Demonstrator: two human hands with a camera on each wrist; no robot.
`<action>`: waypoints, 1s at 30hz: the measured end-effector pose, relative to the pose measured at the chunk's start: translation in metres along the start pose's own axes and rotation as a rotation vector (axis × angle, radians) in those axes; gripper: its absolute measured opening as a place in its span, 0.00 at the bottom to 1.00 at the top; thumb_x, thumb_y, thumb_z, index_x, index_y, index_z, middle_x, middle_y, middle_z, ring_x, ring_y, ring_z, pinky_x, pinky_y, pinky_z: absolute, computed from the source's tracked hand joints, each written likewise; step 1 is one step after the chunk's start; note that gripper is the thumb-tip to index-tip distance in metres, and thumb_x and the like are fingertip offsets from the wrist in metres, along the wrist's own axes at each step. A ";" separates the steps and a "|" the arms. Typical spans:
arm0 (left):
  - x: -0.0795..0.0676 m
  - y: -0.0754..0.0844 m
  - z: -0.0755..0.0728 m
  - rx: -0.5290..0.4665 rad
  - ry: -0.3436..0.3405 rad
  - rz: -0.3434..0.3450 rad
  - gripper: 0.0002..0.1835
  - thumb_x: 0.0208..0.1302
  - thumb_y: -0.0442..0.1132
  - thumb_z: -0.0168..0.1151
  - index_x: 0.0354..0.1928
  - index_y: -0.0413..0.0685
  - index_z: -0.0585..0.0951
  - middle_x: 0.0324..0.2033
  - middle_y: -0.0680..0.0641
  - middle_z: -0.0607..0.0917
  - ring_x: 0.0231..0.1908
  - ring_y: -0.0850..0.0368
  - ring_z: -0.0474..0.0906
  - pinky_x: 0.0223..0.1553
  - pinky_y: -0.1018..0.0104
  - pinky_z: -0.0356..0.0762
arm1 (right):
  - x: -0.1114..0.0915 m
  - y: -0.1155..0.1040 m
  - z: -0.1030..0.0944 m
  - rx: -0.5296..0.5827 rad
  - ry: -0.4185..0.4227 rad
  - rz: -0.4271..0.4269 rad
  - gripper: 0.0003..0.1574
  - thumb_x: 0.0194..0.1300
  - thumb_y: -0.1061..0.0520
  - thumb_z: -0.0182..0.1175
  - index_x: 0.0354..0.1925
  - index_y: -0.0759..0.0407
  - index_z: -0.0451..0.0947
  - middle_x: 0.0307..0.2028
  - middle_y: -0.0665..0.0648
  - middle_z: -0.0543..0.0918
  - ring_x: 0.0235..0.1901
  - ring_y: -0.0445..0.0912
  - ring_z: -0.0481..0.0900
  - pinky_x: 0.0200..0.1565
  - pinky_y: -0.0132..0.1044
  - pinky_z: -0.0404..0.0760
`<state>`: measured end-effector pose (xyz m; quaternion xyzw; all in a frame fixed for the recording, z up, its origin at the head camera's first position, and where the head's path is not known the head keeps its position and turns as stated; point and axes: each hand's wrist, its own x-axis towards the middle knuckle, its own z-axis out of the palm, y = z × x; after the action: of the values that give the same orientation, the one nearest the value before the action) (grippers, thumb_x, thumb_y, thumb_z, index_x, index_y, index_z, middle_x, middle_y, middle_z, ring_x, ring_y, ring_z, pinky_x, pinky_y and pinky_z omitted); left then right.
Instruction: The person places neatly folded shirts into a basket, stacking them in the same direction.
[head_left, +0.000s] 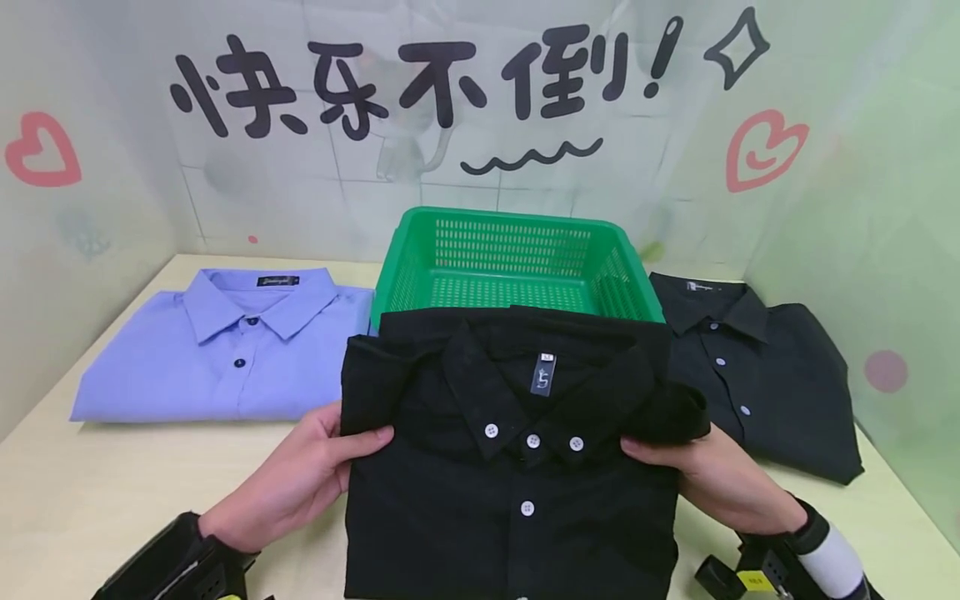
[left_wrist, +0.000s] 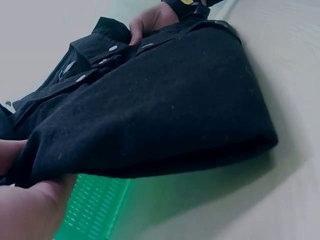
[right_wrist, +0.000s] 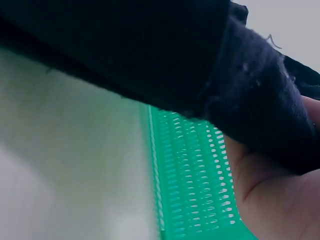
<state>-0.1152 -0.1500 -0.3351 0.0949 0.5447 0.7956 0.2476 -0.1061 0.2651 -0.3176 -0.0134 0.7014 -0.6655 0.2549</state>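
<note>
A folded black shirt (head_left: 450, 517) with white buttons and a dark collar label is held up in front of the basket. My left hand (head_left: 307, 467) grips its left side, thumb on the front and fingers behind. On the opposite side my right hand (head_left: 720, 471) pinches the edge the same way. In the left wrist view the shirt (left_wrist: 165, 110) hangs above the table, its lower edge off the surface. The right wrist view shows the right hand (right_wrist: 275, 195) wrapped at the cloth's edge. The fingers behind the shirt are mostly hidden.
A green perforated basket (head_left: 510, 218) stands at the back, partly covered by the held shirt. Left of it lies a folded blue shirt (head_left: 172, 358); right of it, another folded black shirt (head_left: 795, 375). Printed curtains (head_left: 360, 200) enclose the light wooden table (head_left: 45, 475).
</note>
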 end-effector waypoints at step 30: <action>0.080 0.066 0.016 0.137 0.046 0.087 0.22 0.71 0.28 0.55 0.64 0.35 0.66 0.57 0.36 0.76 0.50 0.44 0.81 0.51 0.51 0.78 | 0.036 -0.073 -0.033 0.008 0.035 -0.210 0.25 0.71 0.61 0.60 0.62 0.66 0.67 0.59 0.62 0.73 0.55 0.55 0.76 0.54 0.49 0.78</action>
<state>-0.1965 -0.1159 -0.2787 0.1168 0.5987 0.7685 0.1934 -0.1728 0.2744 -0.2616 -0.0742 0.6977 -0.6916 0.1717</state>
